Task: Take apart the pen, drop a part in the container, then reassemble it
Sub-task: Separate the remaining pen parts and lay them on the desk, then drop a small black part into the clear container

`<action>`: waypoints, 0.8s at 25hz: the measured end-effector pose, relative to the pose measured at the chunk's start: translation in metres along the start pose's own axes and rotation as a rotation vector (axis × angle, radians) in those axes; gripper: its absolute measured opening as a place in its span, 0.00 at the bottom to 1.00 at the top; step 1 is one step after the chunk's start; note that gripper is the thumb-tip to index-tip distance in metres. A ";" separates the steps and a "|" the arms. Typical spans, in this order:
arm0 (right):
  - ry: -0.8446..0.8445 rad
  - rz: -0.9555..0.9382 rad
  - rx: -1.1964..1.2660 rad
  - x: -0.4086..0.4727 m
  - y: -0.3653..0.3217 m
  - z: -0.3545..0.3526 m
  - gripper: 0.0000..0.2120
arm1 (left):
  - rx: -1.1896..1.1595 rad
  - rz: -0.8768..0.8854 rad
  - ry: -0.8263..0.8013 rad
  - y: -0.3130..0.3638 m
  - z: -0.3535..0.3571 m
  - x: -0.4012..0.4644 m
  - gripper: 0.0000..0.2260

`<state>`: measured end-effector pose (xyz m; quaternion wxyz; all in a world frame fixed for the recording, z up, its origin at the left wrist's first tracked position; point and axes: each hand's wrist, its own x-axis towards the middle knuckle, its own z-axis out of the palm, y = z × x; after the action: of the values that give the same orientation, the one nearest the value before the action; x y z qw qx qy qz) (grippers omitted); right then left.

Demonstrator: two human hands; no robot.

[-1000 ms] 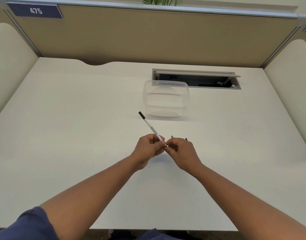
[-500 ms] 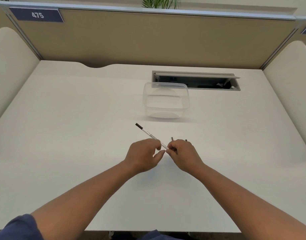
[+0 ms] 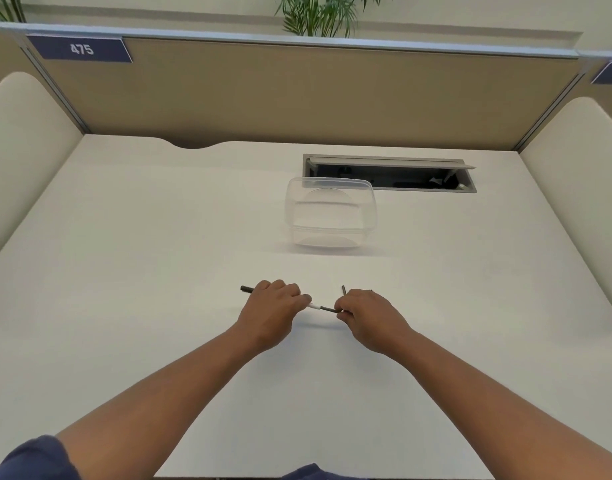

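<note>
— Gripping how?
— Left hand (image 3: pixel 270 308) closing round pen (image 3: pixel 316 306) barrel, right hand (image 3: pixel 367 313) pinching dark tip piece, above tabletop (image 3: pixel 124 271).
— Pulling straight apart, probably; heading for container (image 3: pixel 330 216) at twelve o'clock.

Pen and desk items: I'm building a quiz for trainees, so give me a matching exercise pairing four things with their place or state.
Things:
1. pen
2. clear container
3. cable hatch
4. number plate

Places or states:
A. on the divider, top left
B. empty, on the desk
C. lid propped open, behind the container
D. held between left hand and right hand

Pairs: 1-D, 2-B, 3-C, 4-A
</note>
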<state>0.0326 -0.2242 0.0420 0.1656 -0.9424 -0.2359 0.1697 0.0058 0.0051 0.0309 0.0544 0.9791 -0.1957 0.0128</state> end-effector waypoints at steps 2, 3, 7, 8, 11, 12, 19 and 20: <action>0.007 0.012 -0.009 0.002 0.004 -0.003 0.09 | -0.021 -0.032 -0.020 -0.003 0.002 -0.002 0.22; 0.011 0.019 -0.008 0.004 0.005 -0.006 0.09 | -0.025 -0.043 -0.029 -0.004 0.003 -0.002 0.22; 0.043 0.050 0.017 0.020 0.006 -0.016 0.09 | -0.044 -0.078 -0.061 -0.006 0.006 0.003 0.22; 0.051 0.048 0.015 0.024 0.006 -0.019 0.10 | -0.050 -0.082 -0.072 -0.007 0.007 0.005 0.22; 0.081 0.031 0.010 0.042 0.006 -0.030 0.10 | -0.065 -0.062 -0.086 -0.010 0.012 0.009 0.22; 0.097 0.027 0.008 0.049 0.007 -0.035 0.10 | -0.075 -0.056 -0.088 -0.012 0.015 0.011 0.22; 0.238 0.042 -0.014 0.113 0.018 -0.074 0.11 | -0.146 -0.027 -0.082 -0.022 0.033 0.025 0.24; 0.233 0.052 -0.035 0.123 0.020 -0.078 0.12 | -0.155 -0.031 -0.093 -0.023 0.035 0.028 0.25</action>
<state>0.1741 -0.1972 0.0738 0.1712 -0.9643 -0.1934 0.0590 0.0401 0.0118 -0.0050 0.1208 0.9744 -0.1832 -0.0488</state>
